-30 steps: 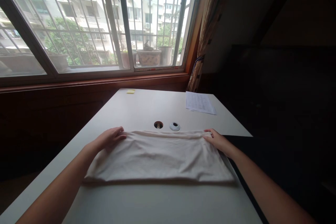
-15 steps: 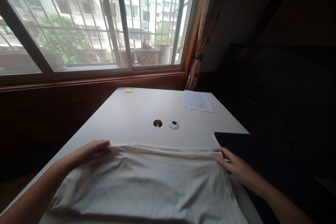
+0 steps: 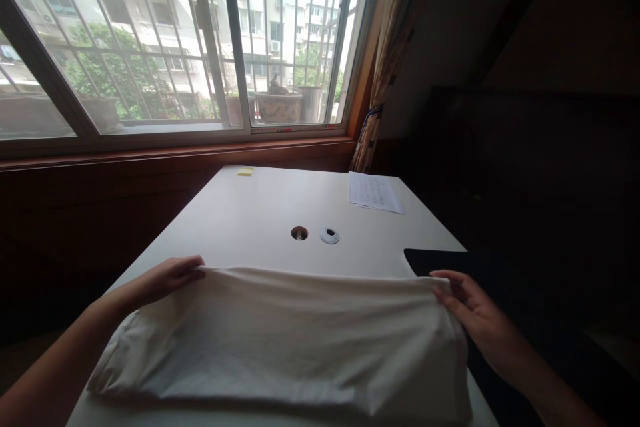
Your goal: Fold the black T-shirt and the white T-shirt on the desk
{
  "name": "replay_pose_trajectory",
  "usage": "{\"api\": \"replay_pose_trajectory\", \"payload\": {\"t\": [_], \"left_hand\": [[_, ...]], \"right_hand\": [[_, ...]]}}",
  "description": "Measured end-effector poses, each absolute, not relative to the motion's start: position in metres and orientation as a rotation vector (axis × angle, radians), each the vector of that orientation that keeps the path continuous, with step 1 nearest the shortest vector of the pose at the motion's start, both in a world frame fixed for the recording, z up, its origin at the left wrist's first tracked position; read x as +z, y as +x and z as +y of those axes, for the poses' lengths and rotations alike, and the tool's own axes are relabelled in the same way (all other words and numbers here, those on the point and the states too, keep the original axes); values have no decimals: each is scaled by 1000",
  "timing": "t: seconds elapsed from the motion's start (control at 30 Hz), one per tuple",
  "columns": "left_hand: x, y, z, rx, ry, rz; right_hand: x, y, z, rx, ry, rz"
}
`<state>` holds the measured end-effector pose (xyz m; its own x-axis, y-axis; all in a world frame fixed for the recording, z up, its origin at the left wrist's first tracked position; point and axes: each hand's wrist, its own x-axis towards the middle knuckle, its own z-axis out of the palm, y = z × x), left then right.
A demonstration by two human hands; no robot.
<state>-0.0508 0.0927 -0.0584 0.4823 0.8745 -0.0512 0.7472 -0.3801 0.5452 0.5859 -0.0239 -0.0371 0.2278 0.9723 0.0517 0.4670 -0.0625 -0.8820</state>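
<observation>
A white cloth spans the near part of the white table, its far edge pulled fairly straight between my two hands. My left hand pinches the far left corner of the cloth, fingers closed. At the far right corner, my right hand grips the cloth between thumb and fingers. The near edge of the cloth hangs in loose folds, with a dark shadow beneath it on the table.
The white table carries a yellow note, printed papers, a round hole and its round cover. A dark mat lies at the right. A barred window stands behind.
The cloth's far edge has been drawn tauter and slightly raised, and its near edge now shows. My right hand has moved right and a little up; my left hand has shifted slightly up and left.
</observation>
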Motion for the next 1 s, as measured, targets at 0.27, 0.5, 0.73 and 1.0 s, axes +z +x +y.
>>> {"api": "replay_pose_trajectory", "payload": {"t": [0.27,0.5,0.73,1.0], "left_hand": [[-78,-37,111,216,2160,1468],[-83,-42,110,212,2192,1525],[-67,4,99,319,2662,1489],[-94,138,53,299,2978,1019]], "right_hand": [[-92,578,30,494,-1924,-1564],[-113,580,34,371,-1898,-1647],[-127,579,34,149,-1942,-1765],[-106,548,12,-486,-2142,-2028]]}}
